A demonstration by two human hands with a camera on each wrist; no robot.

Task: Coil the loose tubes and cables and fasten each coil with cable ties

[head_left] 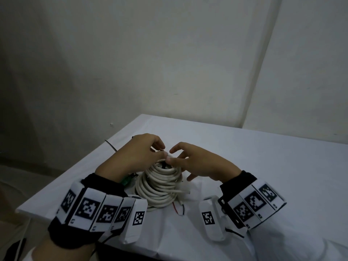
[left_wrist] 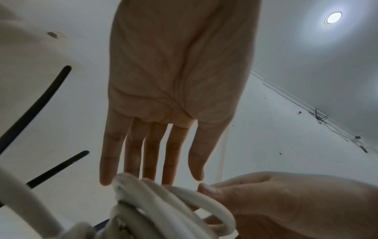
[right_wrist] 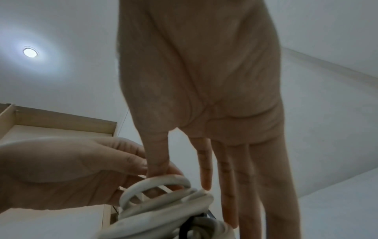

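White-clothed table (head_left: 244, 166), grey walls | white cable coil (head_left: 160, 183) stands near the table's left edge between both hands | step: likely fastening the coil's top; next, cinching the dark tie (head_left: 163, 164) | left hand (head_left: 135, 157) fingertips pinched at coil top; right hand (head_left: 197, 164) thumb touches top loops, fingers loosely spread

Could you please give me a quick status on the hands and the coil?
Both hands, left and right, at top of standing white cable coil. Black cable tie on it. Grip unclear.
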